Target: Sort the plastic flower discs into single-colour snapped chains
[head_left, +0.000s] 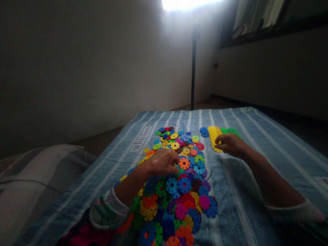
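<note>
A big heap of flat, notched plastic discs (176,184) in many colours lies on a blue striped towel (256,143). My left hand (161,162) rests on top of the heap with its fingers curled down among the discs; what they pinch is hidden. My right hand (230,144) lies further right, fingers closed on a yellow disc at the near end of a sorted row (217,135) of blue, yellow and green discs. An orange disc (183,163) lies just right of my left fingertips.
A dark lamp stand (194,68) rises behind the towel under a bright light. A grey pillow (38,184) lies at the left. A wall is behind and a dark framed window (269,20) is at the upper right.
</note>
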Tool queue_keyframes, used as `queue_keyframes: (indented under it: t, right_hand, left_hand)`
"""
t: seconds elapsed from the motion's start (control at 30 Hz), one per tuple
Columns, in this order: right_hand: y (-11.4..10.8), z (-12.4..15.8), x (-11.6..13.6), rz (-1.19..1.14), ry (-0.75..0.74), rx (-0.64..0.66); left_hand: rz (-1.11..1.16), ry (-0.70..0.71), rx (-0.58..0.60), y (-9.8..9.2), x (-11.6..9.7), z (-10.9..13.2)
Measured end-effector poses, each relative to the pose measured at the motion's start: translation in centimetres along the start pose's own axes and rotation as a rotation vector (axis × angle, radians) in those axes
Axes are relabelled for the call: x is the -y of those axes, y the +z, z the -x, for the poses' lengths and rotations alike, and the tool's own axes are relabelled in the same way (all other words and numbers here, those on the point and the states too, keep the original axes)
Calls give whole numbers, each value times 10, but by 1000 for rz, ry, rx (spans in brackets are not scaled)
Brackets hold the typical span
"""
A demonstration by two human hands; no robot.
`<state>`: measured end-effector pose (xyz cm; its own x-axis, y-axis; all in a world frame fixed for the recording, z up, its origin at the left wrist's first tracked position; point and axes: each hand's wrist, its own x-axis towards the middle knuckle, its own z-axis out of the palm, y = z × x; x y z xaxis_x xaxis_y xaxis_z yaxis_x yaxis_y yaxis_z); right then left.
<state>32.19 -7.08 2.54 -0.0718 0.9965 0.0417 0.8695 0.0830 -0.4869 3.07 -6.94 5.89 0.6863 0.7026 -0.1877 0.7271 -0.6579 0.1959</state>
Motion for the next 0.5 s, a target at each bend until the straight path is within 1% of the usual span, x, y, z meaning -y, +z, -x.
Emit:
queue_keyframes:
  t: [0.1, 0.2, 0.3, 0.33, 0.43, 0.5]
  right_hand:
    - [14, 2, 22, -9, -112, 58]
    - [24, 4, 39, -19, -213, 110]
    - [31, 8, 51, -51, -268, 165]
    - [32, 9, 54, -82, -284, 206]
    - [36, 15, 65, -185, -354, 387]
    - [39, 19, 72, -187, -394, 464]
  left_hand:
    - [-16, 43, 21, 3, -6, 2]
    - [-28, 48, 34, 8, -9, 4]
    - [-23, 54, 23, 13, -7, 5]
    - [-20, 64, 20, 14, -6, 5]
    - [-21, 95, 28, 16, -5, 5]
    - [-39, 108, 49, 15, -6, 5]
